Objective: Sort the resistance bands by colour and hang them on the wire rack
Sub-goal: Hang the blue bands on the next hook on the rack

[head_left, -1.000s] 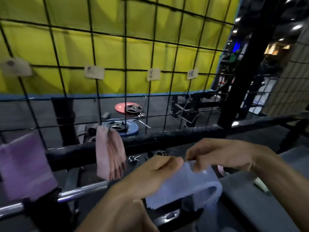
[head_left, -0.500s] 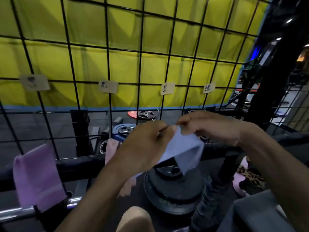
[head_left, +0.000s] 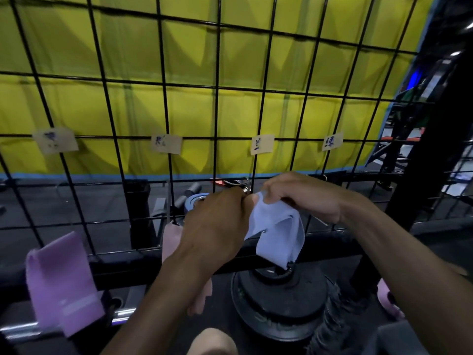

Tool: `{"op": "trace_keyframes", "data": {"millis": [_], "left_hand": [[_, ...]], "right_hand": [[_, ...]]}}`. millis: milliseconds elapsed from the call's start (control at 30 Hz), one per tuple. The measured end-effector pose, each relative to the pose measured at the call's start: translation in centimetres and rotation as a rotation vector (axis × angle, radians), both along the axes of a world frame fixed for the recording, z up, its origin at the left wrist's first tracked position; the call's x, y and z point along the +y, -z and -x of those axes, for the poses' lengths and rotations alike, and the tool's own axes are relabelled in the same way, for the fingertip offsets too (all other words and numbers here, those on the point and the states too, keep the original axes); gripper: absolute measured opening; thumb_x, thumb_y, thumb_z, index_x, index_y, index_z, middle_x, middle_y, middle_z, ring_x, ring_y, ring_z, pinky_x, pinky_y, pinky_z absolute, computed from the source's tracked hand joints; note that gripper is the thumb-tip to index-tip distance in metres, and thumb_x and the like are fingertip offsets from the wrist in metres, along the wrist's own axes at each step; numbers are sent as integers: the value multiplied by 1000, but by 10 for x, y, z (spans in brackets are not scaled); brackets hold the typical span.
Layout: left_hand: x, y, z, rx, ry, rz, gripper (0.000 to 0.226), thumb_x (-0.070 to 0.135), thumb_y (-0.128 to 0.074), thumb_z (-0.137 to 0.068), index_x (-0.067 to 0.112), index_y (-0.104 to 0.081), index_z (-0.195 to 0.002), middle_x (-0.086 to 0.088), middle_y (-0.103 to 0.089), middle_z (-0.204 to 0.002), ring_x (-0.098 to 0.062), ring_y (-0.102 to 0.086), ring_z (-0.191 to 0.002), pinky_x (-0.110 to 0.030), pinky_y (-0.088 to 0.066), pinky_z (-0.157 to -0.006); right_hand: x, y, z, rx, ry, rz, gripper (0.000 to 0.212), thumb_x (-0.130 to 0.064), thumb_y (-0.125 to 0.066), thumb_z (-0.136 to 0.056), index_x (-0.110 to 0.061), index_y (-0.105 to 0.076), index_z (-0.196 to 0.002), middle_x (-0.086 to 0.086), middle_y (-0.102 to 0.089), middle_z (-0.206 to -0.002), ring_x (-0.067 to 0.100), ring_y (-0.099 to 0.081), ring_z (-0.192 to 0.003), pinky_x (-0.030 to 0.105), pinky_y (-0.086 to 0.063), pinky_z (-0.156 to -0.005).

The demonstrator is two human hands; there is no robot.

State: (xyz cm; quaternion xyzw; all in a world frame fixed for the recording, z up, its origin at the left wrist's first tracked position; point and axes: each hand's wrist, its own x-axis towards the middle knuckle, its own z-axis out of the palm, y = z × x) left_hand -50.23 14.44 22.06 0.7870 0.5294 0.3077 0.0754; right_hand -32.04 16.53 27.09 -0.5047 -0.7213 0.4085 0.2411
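Hanging step: left hand and right hand both pinch the top edge of a pale blue stretchy fabric resistance band, fingers curled on it, held up against the black wire grid rack right under the third paper label (probably blue's slot). Next it likely needs hooking on there. A purple fabric band and pink fabric band hang further left. Behind: yellow padded wall, dark gym floor, black weight plates below.
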Motion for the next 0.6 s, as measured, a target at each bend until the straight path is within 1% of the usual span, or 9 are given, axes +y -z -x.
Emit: {"op": "trace_keyframes", "data": {"millis": [133,200,267,333,367,400,467,533,600], "left_hand": [[7,-1,0,-94,90,47,41,39,-38,-105,24,-38,-67,4,-42,-63,-24,-46,-65,-37,-32,-64],[10,-2,-2,-125,107,64,43,40,-40,-106,23,-39,-66,3,-40,-60,-16,-40,-58,-35,-27,-61],[11,-2,-2,-144,116,66,46,40,-41,-106,21,-39,-64,2,-39,-58,-12,-38,-55,-33,-24,-56],[12,-2,-2,-173,138,78,47,41,-42,-105,20,-38,-63,2,-37,-56,-11,-36,-52,-30,-24,-53],[13,-2,-2,-192,154,86,48,42,-42,-105,19,-38,-63,2,-36,-55,-12,-35,-51,-30,-24,-52],[14,-2,-3,-209,165,92,48,42,-42,-105,18,-38,-64,2,-35,-55,-13,-34,-51,-30,-24,-52],[15,-2,-3,-239,162,93,49,43,-42,-105,19,-38,-63,4,-35,-52,-11,-32,-49,-25,-23,-48],[15,-1,-4,-281,148,100,49,43,-43,-105,19,-36,-62,6,-34,-45,-8,-29,-43,-23,-22,-44],[15,0,-5,-322,137,106,50,42,-43,-104,18,-36,-61,8,-33,-42,-9,-30,-41,-23,-23,-43]], "right_hand": [[0,-4,-7,27,-17,18,25,-31,-65,-74,-9,-55,-80,12,-41,-76,20,-39,-62,25,-36,-57],[2,-4,-13,51,-27,29,22,-26,-64,-82,-7,-55,-75,7,-49,-71,18,-44,-58,21,-40,-55],[4,-3,-17,82,-35,43,22,-23,-64,-89,-12,-60,-71,5,-55,-72,20,-49,-62,25,-42,-63],[5,0,-19,121,-44,59,19,-26,-66,-85,-9,-64,-78,14,-57,-80,26,-50,-69,34,-41,-71],[5,2,-20,151,-36,69,20,-27,-67,-83,-6,-66,-82,16,-60,-82,28,-54,-71,35,-43,-73],[5,4,-20,196,-31,83,20,-25,-67,-83,-4,-66,-82,15,-63,-82,29,-58,-69,34,-47,-72],[4,7,-17,314,-29,116,17,-17,-62,-89,-2,-66,-83,11,-67,-77,22,-63,-63,30,-51,-65],[1,11,-14,416,-28,178,21,-18,-57,-87,1,-67,-84,11,-69,-74,21,-65,-62,29,-55,-61],[1,16,-12,510,-42,257,24,-20,-59,-85,3,-67,-84,16,-67,-77,26,-65,-67,33,-58,-65]]}}
